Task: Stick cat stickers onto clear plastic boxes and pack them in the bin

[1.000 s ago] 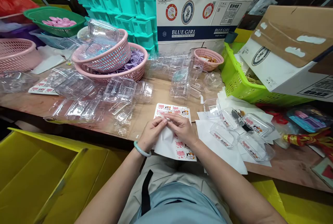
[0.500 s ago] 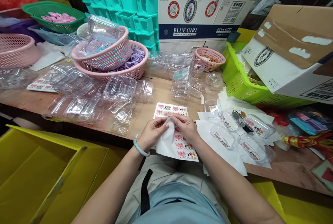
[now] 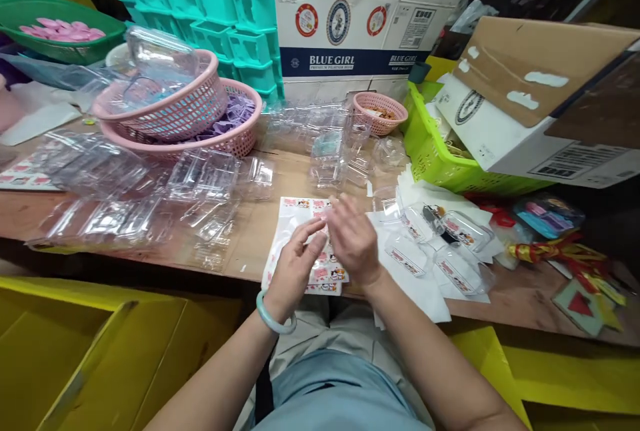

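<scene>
A sticker sheet with pink labels and cat pictures lies at the near edge of the wooden table. My left hand, with a green bangle on the wrist, is over the sheet, thumb and fingers closed on it. My right hand hovers just right of it, back to the camera. Its fingers are stretched out and a little blurred, and hold nothing that I can see. To the right, small clear boxes with stickers on them rest on white paper sheets.
Empty clear plastic boxes cover the table's left and middle. Stacked pink baskets, a small pink basket, a green basket, a cardboard box and beer cartons ring the back. A yellow crate stands below left.
Both hands were pinching a curled white corner of the sheet. Now the sheet lies flatter, my right hand has let go and lifted with fingers spread. The view has shifted right.
</scene>
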A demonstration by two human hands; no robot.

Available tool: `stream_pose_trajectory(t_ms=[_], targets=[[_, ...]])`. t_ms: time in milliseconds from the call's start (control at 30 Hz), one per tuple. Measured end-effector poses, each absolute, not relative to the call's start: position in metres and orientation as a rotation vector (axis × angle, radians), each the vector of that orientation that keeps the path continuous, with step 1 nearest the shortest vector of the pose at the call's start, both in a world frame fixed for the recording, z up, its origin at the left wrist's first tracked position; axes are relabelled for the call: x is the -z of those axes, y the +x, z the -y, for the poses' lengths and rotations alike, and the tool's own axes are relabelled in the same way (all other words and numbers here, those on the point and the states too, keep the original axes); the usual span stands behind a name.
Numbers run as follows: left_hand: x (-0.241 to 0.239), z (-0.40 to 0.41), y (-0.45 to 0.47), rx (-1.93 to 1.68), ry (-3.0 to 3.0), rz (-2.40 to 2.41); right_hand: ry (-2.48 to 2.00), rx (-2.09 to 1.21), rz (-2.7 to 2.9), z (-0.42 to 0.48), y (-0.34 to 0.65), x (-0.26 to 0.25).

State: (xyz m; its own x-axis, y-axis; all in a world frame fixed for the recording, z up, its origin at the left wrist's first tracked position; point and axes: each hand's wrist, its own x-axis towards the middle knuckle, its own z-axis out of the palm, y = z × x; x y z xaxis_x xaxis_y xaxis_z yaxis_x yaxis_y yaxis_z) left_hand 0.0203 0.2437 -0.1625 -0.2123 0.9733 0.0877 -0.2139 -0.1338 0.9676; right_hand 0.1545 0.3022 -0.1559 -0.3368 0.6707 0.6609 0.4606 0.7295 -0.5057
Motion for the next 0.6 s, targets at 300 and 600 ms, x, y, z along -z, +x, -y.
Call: stream_pose_trajectory(t_ms=[300, 600], targets=[[0.168, -0.257, 0.043, -1.292, 0.98, -0.954, -1.146, -1.054, 1.759, -0.277, 0.204, 0.151], [0.168, -0.264, 0.049, -1.227, 0.779, -0.973, -1.748, 0.158, 1.645, -0.355, 0.266, 0.139]])
